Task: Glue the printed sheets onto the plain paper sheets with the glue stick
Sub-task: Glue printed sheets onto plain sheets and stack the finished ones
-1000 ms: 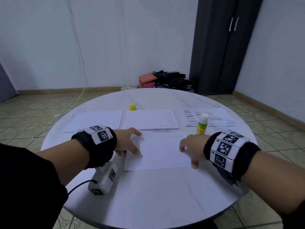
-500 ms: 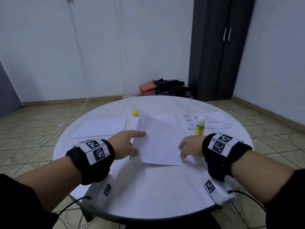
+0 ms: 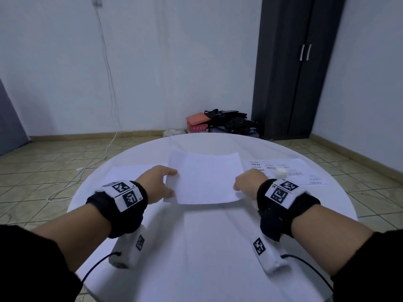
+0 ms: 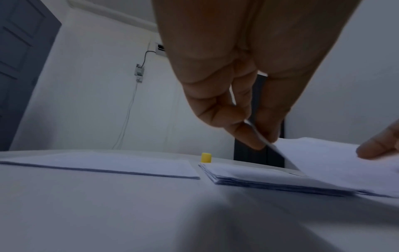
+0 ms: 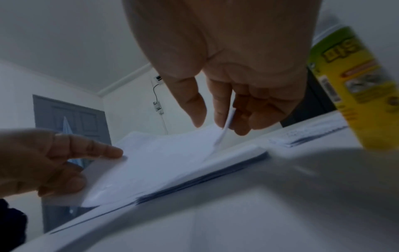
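Observation:
A white sheet [image 3: 205,177] hangs over the stack of plain paper [image 4: 270,179] in the middle of the round table [image 3: 218,247]. My left hand [image 3: 162,184] pinches its left edge and my right hand [image 3: 247,184] pinches its right edge. In the left wrist view the left fingertips [image 4: 250,136] clamp the sheet's edge; in the right wrist view the right fingertips [image 5: 241,126] do the same. The glue stick [image 5: 354,88] stands uncapped just right of my right hand, on the printed sheets [image 3: 305,171]. Its yellow cap [image 4: 206,157] stands behind the stack.
A single plain sheet [image 4: 97,163] lies left of the stack. Beyond the table are a tiled floor, a dark wardrobe [image 3: 296,66], and bags with a red box [image 3: 198,122] by the wall. A cable [image 3: 109,73] hangs down the wall.
Both hands lifted the white sheet off the table in front of me and carried it forward over the middle stack. The head view tilted up.

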Available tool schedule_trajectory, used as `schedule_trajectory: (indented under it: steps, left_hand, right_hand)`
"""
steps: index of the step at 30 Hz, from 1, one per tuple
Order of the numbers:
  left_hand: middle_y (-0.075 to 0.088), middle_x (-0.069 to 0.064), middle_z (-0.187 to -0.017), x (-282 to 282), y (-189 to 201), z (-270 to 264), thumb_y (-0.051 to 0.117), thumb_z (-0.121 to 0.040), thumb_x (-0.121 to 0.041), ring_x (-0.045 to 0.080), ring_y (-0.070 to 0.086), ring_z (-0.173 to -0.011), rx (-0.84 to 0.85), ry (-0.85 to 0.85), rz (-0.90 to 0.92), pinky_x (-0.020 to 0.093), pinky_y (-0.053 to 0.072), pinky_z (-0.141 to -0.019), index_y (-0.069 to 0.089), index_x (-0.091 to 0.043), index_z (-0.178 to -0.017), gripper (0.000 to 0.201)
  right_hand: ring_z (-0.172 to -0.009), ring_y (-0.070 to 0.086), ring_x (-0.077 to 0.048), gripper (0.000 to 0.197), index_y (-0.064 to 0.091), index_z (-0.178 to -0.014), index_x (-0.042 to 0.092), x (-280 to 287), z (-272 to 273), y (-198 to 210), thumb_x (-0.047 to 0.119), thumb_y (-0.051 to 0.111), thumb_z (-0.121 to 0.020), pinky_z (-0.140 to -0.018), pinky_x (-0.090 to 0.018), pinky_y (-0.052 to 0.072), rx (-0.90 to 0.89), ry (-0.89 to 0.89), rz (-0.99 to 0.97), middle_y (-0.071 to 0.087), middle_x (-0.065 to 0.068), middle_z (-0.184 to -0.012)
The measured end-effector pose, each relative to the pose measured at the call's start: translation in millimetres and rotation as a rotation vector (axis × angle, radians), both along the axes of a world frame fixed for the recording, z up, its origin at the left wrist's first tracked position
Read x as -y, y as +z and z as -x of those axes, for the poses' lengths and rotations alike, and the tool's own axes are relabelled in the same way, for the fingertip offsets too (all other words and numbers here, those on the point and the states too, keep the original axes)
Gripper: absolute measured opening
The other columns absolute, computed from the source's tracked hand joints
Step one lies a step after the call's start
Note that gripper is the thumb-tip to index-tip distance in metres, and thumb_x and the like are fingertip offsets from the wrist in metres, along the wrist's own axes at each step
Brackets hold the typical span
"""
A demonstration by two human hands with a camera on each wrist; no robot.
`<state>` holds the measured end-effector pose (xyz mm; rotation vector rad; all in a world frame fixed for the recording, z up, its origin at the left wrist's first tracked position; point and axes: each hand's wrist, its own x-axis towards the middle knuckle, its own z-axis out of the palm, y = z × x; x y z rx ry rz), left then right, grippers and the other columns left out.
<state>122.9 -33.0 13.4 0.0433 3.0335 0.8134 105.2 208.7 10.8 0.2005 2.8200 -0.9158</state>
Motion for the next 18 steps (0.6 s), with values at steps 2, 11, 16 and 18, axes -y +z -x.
schedule_trajectory:
  steps: [2, 11, 16, 18]
  left_hand:
    - [0.047, 0.0, -0.137, -3.1, -1.0, 19.7, 0.071, -0.082, -0.015, 0.018, 0.051, -0.118, 0.017, 0.001, 0.077, 0.023, 0.038, -0.094, 0.044, -0.023, -0.14, 0.064]
    - [0.031, 0.003, -0.152, -25.6, -4.6, 88.7, 0.077, -0.073, -0.045, 0.024, 0.033, -0.138, 0.298, -0.074, 0.377, 0.034, 0.031, -0.11, 0.025, -0.016, -0.149, 0.097]
    - [0.047, 0.004, -0.14, -28.3, -14.4, 106.1, 0.08, -0.067, -0.048, 0.024, 0.047, -0.126, 0.332, -0.08, 0.458, 0.031, 0.04, -0.101, 0.038, -0.013, -0.142, 0.092]
    - [0.053, 0.004, -0.133, -27.6, -16.0, 108.5, 0.081, -0.066, -0.047, 0.024, 0.052, -0.12, 0.339, -0.087, 0.474, 0.029, 0.043, -0.095, 0.045, -0.013, -0.136, 0.086]
  right_hand:
    - [-0.063, 0.042, -0.012, 0.032, 0.059, -0.118, 0.004, 4.1, 14.4, 2.0, 0.017, 0.056, -0.088, -0.048, -0.015, 0.029, -0.004, 0.019, -0.077, 0.038, 0.004, -0.068]
    - [-0.112, 0.057, -0.026, 0.047, 0.058, -0.118, 0.008, 9.6, 62.5, -2.9, 0.029, 0.073, -0.079, -0.097, -0.034, 0.045, 0.098, -0.045, -0.216, 0.061, -0.006, -0.12]
    - [-0.099, 0.059, -0.025, 0.048, 0.06, -0.116, 0.005, 14.4, 75.6, -4.6, 0.029, 0.075, -0.077, -0.088, -0.031, 0.047, 0.156, 0.01, -0.312, 0.061, -0.006, -0.106]
    - [-0.099, 0.058, -0.025, 0.045, 0.061, -0.113, 0.008, 16.6, 73.8, -2.0, 0.03, 0.075, -0.077, -0.086, -0.029, 0.046, 0.169, 0.031, -0.371, 0.059, -0.005, -0.102]
